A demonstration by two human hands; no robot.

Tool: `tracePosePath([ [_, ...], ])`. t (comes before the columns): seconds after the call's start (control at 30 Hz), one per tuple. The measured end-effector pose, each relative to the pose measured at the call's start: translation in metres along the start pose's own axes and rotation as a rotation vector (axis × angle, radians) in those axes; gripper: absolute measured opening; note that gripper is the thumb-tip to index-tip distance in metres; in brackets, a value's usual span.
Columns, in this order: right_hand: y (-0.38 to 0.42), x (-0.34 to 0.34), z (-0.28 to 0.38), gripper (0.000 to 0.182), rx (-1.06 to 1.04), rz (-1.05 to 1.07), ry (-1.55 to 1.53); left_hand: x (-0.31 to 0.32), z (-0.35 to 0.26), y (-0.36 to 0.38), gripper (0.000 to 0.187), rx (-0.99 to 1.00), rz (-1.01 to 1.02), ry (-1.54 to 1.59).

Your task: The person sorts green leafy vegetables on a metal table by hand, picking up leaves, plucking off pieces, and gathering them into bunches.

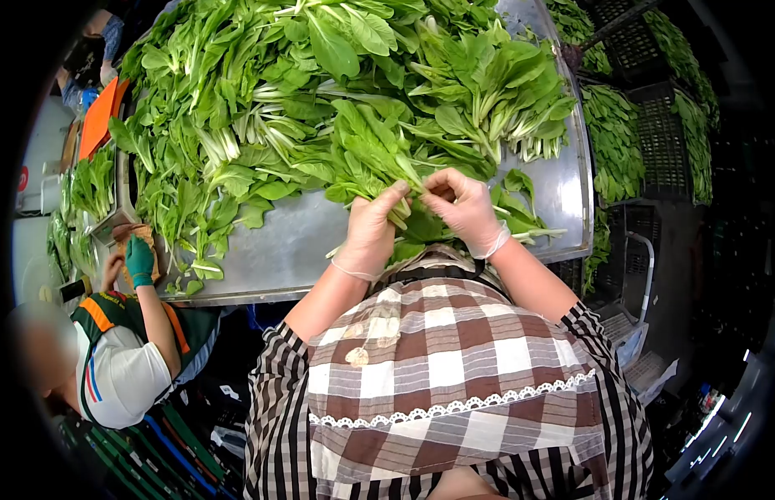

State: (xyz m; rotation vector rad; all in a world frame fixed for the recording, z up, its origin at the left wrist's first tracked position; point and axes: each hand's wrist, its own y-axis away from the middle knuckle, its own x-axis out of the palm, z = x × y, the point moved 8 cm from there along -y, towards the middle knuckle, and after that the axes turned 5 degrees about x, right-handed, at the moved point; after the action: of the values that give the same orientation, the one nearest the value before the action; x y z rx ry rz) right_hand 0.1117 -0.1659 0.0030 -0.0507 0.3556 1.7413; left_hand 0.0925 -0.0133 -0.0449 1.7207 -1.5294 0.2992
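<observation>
My left hand [372, 232], in a clear thin glove, is closed around the stalks of a small bunch of leafy greens [364, 146]. The leaves point away from me and the pale stalk ends stick out below the fist. Close beside it, my right hand [469, 213], gloved the same way, pinches a stalk or leaf at the bunch's right side; its fingertips partly hide what they grip. A large heap of the same greens [229, 100] spreads beyond both hands. Loose leaves [517, 196] lie under and right of my right hand.
The metal table [279, 242] has a raised rim on the right. Black crates [661, 137] with greens stand past it. At the left, a co-worker [125, 358] with a green glove handles something brown beside bundled greens [93, 185]. An orange board [100, 118] stands at the far left.
</observation>
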Motion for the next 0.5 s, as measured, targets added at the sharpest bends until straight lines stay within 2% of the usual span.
tracePosePath([
  [0.1, 0.002, 0.010, 0.004, 0.013, -0.018, 0.039, -0.011, 0.005, -0.006, -0.001, 0.030, 0.038, -0.078, 0.004],
  [0.13, 0.005, 0.013, -0.001, 0.015, 0.112, 0.076, -0.124, 0.007, -0.007, 0.000, 0.030, 0.027, -0.073, 0.018],
  [0.23, 0.006, 0.021, -0.027, 0.017, 0.259, 0.077, -0.614, 0.005, -0.007, 0.004, 0.029, 0.000, -0.090, 0.067],
  [0.37, 0.009, 0.021, -0.033, 0.018, 0.366, 0.057, -0.649, -0.015, 0.002, -0.003, 0.026, -0.037, -0.104, 0.108],
  [0.47, 0.014, 0.025, -0.048, 0.022, 0.600, 0.392, -0.178, -0.027, 0.000, -0.004, 0.025, -0.048, -0.093, 0.153],
  [0.5, 0.014, 0.022, -0.046, 0.025, 0.586, 0.406, -0.051, -0.029, -0.003, -0.003, 0.025, -0.045, -0.098, 0.176],
])
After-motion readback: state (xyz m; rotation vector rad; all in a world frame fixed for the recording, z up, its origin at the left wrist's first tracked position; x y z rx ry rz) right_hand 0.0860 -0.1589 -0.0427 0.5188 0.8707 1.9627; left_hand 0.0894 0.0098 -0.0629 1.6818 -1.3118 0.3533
